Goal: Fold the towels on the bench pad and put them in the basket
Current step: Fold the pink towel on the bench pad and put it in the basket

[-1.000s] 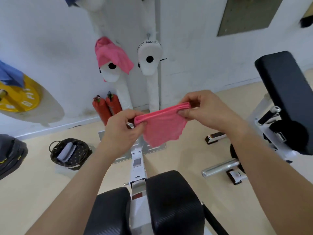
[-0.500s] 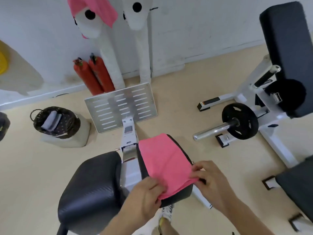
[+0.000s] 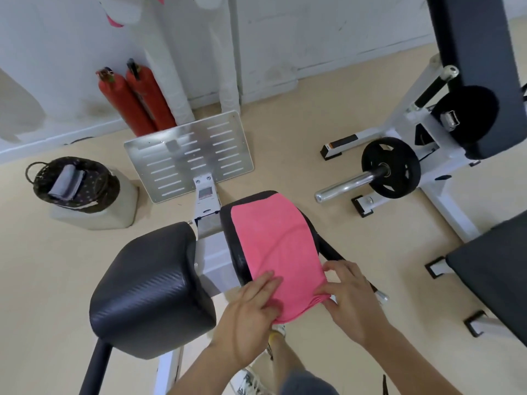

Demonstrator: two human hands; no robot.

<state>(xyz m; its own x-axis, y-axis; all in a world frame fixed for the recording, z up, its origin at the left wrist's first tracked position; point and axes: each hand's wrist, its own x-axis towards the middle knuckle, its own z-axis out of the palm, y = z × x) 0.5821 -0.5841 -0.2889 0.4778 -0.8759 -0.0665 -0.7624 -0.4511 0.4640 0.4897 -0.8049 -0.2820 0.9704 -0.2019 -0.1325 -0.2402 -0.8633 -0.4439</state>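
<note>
A pink towel (image 3: 278, 246) lies spread over the right black bench pad (image 3: 231, 223). My left hand (image 3: 251, 312) rests on its near left corner, fingers laid fairly flat on the cloth. My right hand (image 3: 350, 300) pinches the near right corner between thumb and fingers. The dark dotted basket (image 3: 75, 182) stands on a pale block on the floor at the left, with a folded grey towel (image 3: 66, 182) inside it.
A second black pad (image 3: 151, 286) sits left of the towel. A slotted metal footplate (image 3: 189, 155) lies ahead, with two red cylinders (image 3: 134, 101) against the wall. A weight plate on a bar (image 3: 390, 168) and a white machine frame stand at the right.
The towel was held up in the air by both hands; now it lies spread on the right pad. The view has tilted down and both hands sit at its near edge.
</note>
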